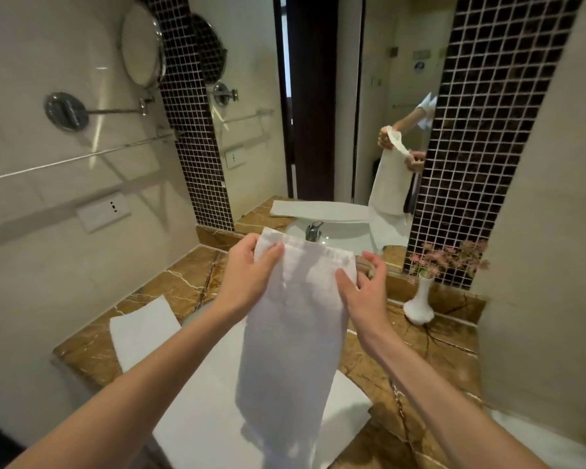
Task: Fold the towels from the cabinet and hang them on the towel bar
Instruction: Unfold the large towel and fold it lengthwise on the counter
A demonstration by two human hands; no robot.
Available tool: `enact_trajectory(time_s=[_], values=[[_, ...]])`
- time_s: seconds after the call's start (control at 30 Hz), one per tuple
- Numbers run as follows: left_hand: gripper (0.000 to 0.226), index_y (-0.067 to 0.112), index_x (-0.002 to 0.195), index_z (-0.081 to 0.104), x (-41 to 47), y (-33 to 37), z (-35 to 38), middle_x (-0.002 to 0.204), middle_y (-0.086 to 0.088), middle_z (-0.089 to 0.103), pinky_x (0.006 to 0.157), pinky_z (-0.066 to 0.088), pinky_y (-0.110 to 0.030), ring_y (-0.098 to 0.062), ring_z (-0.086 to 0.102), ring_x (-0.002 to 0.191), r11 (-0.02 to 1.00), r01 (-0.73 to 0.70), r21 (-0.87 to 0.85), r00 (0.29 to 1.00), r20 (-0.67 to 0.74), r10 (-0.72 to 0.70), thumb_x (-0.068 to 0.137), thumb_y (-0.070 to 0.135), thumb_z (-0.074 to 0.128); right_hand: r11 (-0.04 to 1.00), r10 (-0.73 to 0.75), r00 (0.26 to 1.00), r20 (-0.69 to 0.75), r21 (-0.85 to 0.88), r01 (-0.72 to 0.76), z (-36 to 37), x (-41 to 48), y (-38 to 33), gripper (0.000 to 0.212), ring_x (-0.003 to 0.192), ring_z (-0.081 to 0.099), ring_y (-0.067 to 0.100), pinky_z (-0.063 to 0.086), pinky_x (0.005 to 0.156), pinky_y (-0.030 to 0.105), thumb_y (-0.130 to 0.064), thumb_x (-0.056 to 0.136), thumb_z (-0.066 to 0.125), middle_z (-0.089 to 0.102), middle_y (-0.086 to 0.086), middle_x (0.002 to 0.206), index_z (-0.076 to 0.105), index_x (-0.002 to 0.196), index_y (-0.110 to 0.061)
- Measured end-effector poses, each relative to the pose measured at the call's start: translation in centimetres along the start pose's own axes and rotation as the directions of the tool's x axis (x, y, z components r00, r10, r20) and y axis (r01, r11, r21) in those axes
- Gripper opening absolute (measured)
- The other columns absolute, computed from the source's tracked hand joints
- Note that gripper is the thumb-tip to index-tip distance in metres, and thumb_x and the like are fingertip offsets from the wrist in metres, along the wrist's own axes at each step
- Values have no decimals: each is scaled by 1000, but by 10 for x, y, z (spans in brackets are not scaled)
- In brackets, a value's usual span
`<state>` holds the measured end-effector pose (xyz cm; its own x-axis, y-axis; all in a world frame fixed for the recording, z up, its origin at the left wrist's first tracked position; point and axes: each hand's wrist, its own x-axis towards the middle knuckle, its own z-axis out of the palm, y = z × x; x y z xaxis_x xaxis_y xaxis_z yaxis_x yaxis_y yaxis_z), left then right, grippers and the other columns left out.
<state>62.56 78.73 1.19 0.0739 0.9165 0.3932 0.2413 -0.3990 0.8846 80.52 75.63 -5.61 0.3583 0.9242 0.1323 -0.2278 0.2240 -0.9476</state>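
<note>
A white towel [295, 319], folded to a narrow strip, is held up above the brown marble counter [170, 289] and hangs down freely. Its upper left corner is gripped by the left hand [247, 265], with the thumb in front and the fingers closed behind the cloth. The upper right edge is touched by the right hand [362, 292]; the thumb is pressed on the front, while the other fingers are spread loosely, so a firm grip cannot be confirmed. A second white towel [197, 394] is laid flat over the counter below. A towel bar [65, 160] is fixed on the left wall. A white vase [420, 302] with pink flowers is placed beside the mirror [318, 113].
</note>
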Motion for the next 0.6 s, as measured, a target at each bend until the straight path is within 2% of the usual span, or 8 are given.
enact_trajectory(time_s=[0.1, 0.2, 0.33, 0.43, 0.53, 0.6], values=[[6, 25, 85, 61, 4, 23, -3, 83, 3, 64, 60, 50, -21, -7, 62, 73, 995, -100, 20, 995, 15, 100, 90, 23, 61, 1000, -6, 999, 45, 12, 5, 6, 2, -14, 37, 91, 71, 20, 60, 71, 38, -22, 90, 65, 69, 6, 108, 48, 121, -32], [4, 25, 86, 61, 8, 40, -9, 84, 5, 64, 59, 49, -19, -5, 62, 72, 989, -142, 30, 989, 41, 141, 90, 24, 61, 1000, 17, 999, 31, 17, -17, 12, 9, -26, 28, 87, 72, 17, 57, 63, 29, -25, 89, 66, 69, 9, 109, 55, 114, -23], [4, 23, 86, 60, 10, 50, -24, 84, 0, 64, 61, 51, -27, -12, 62, 75, 984, -178, 0, 983, 47, 178, 89, 24, 63, 998, 60, 990, 131, 26, -64, 21, 17, -39, 37, 90, 72, 22, 58, 66, 34, -35, 87, 67, 72, 6, 106, 59, 119, -18], [5, 22, 91, 59, 10, 51, -36, 90, -4, 64, 61, 51, -26, -17, 64, 80, 983, -182, -35, 982, 43, 183, 88, 22, 63, 1000, 29, 981, 194, -6, -29, 29, 19, -48, 29, 87, 72, 22, 58, 64, 33, -37, 90, 62, 74, 5, 99, 66, 110, -16], [30, 27, 113, 55, 12, 47, -49, 112, -5, 61, 72, 57, -32, -21, 64, 96, 981, -194, -4, 979, 56, 194, 87, 16, 64, 997, -60, 986, 156, -37, 66, 37, 23, -60, 23, 80, 72, 18, 55, 59, 26, -38, 91, 60, 75, 1, 91, 70, 98, -19], [41, 33, 119, 53, 15, 46, -58, 118, -5, 59, 76, 58, -36, -22, 64, 100, 981, -194, -20, 976, 99, 195, 85, 14, 67, 985, -128, 981, 148, -95, 143, 42, 26, -71, 25, 78, 70, 12, 55, 59, 22, -43, 90, 58, 73, -5, 88, 68, 96, -21]])
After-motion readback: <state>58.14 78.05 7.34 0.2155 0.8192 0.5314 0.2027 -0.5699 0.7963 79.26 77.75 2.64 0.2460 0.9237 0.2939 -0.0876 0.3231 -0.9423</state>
